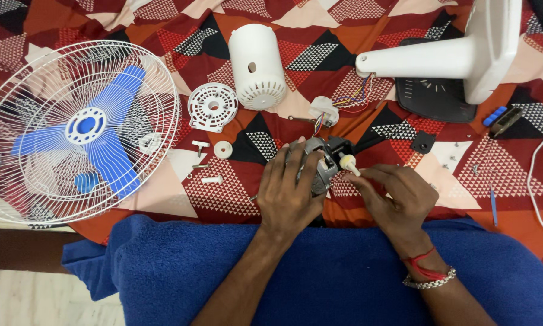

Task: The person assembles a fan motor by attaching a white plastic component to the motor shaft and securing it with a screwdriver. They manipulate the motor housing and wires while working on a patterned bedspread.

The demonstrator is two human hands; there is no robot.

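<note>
The left hand (pixel 291 190) grips the fan motor (pixel 321 162), the right hand (pixel 393 194) pinches its cream knob (pixel 347 162), with white motor cover (pixel 256 66) and blue-bladed fan cage (pixel 78 130) well apart behind.

No packages, labels, signs or screens are visible anywhere around the white fan grille (pixel 81 130). The parts lying right of it carry no stickers or printed panels that can be made out

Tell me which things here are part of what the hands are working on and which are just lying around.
In hand:
left hand gripping the fan motor
right hand at the cream knob

Lying about:
fan guard with blue blades
white motor cover
round white plate
fan stand
loose screws
</note>
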